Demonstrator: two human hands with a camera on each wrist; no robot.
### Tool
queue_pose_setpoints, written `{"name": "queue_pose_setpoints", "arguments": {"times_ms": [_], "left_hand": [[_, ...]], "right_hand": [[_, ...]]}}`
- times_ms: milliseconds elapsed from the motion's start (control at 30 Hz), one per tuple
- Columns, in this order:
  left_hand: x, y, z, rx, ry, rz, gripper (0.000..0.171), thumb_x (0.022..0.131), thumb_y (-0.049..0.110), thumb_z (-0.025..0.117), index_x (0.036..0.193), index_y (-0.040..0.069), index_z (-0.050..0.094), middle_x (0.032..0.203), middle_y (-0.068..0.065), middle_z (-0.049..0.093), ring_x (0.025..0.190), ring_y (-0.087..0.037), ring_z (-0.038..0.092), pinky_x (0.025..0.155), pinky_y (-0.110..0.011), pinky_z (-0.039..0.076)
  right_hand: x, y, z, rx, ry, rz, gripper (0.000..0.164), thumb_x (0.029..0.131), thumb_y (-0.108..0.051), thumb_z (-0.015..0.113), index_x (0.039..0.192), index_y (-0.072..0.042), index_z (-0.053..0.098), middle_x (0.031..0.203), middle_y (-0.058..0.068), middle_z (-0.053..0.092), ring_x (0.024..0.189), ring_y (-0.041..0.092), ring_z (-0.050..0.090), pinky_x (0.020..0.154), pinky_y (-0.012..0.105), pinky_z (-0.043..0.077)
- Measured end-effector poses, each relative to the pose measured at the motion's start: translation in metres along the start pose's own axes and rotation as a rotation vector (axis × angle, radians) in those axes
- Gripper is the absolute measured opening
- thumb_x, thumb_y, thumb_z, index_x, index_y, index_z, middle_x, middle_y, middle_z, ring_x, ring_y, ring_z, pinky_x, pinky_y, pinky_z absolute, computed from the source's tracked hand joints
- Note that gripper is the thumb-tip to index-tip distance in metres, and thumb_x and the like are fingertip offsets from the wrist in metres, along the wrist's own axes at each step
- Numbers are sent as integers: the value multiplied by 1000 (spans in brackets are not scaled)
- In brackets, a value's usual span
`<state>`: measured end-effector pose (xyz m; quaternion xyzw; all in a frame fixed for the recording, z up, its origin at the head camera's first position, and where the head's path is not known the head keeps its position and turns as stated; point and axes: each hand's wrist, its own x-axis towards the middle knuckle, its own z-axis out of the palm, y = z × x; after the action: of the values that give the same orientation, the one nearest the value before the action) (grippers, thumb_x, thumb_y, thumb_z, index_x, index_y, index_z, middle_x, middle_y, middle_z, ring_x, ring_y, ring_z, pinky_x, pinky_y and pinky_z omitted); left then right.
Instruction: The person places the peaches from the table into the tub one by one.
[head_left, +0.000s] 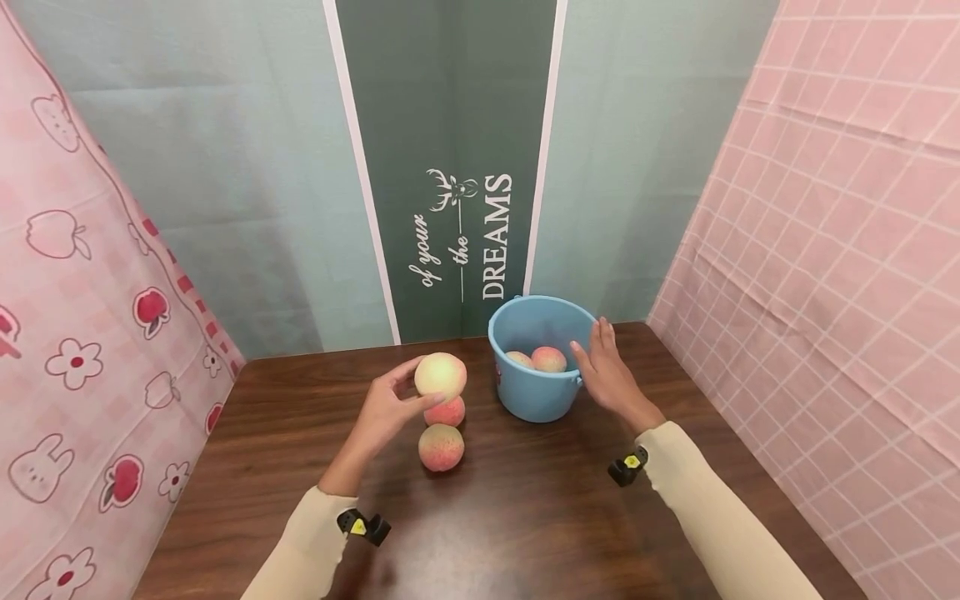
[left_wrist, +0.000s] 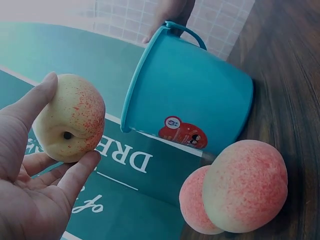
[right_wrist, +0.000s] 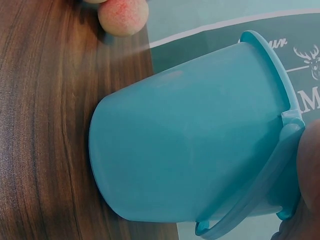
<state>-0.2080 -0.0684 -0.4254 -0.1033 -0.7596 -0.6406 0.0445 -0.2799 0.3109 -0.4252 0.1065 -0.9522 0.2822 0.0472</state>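
Note:
In the head view my left hand (head_left: 390,407) holds a pale yellow peach (head_left: 441,377) with a red blush above the table, between thumb and fingers. The left wrist view shows a small dark hole in this peach (left_wrist: 71,119). Just under it, two pinkish peaches (head_left: 442,448) lie close together on the wood. A blue bucket (head_left: 536,397) stands upright to their right, with peaches (head_left: 549,359) visible inside. My right hand (head_left: 609,373) rests at the bucket's right rim, fingers extended and thumb over the edge. The right wrist view mostly hides that hand.
The brown wooden table (head_left: 525,517) ends at a green cloth backdrop (head_left: 450,100) with white lettering. Pink printed cloth (head_left: 97,333) hangs at the left and pink checked cloth (head_left: 840,250) at the right. The bucket's handle (right_wrist: 255,195) hangs down on its right side.

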Motion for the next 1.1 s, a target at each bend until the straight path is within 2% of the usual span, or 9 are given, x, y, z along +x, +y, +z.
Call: {"name": "queue_pose_setpoints", "arguments": {"times_ms": [233,467,700,900,1100], "left_hand": [[8,3,9,-8,-1,25,63,80,24,89,137,18,64,127,-5,68,113,-23,65,100,-46,52],[11,6,14,-12,-12,46,60,80,24,89,136,20,65,126,-3,69,114,-24,66,99,-53,51],[17,8,17,-4,-18,60,61,79,26,90,135,20,65,126,-5,69,114,-26,66,97,-46,54],[24,10,21,3,-20,66,61,79,26,89,135,19,65,125,-5,69,113,-28,66,96,-48,54],[30,10,25,14,-30,52,63,81,28,88,138,19,63,126,-4,69,112,-26,66,92,-42,56]], "right_hand": [[-1,0,2,8,7,1,85,108,-56,23,158,5,-7,166,13,-22,154,35,-14,119,64,12],[-1,-2,3,6,15,-11,86,108,-57,24,158,6,-5,166,15,-20,154,35,-13,119,64,12],[0,-1,2,7,19,-8,85,108,-57,23,158,6,-5,167,15,-20,154,34,-13,120,63,12],[-1,0,1,5,17,-3,86,108,-57,23,158,6,-5,166,15,-20,154,36,-12,119,63,12],[-2,1,2,5,19,0,86,107,-58,22,158,6,-5,166,15,-20,154,34,-13,120,63,12]]}}
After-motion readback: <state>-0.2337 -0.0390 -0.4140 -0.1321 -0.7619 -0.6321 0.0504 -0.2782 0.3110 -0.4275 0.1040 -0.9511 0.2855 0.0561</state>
